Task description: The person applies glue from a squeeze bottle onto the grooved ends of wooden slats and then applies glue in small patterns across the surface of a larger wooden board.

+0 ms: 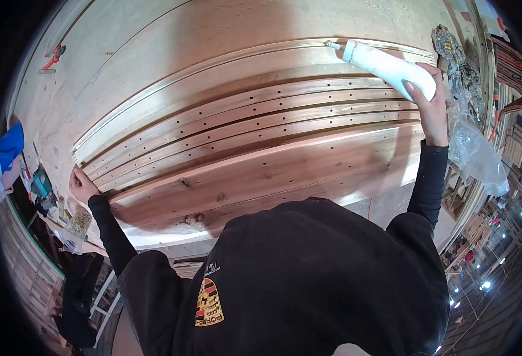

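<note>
My right hand [432, 107] is wrapped around a white squeeze bottle [386, 66], apparently a glue bottle. It is tilted, with its narrow nozzle pointing left at a thin grooved wooden strip [213, 63] along the far side. At the left end of the boards, my left hand [84, 185] has its fingers curled and pinching the end of a wooden strip; which one is hard to make out. Between my hands lie several long drilled wooden strips [237, 118], side by side. Nearer my body is a wide wooden board [243, 181] with knots and a row of small holes.
The boards rest on a large pale worktable [130, 41]. Red-handled pliers [54, 56] lie at the far left. A green power tool [41, 184] sits beyond my left hand. Clear plastic bags [475, 154] are bunched by my right arm, and stacked wood [513, 74] stands beyond.
</note>
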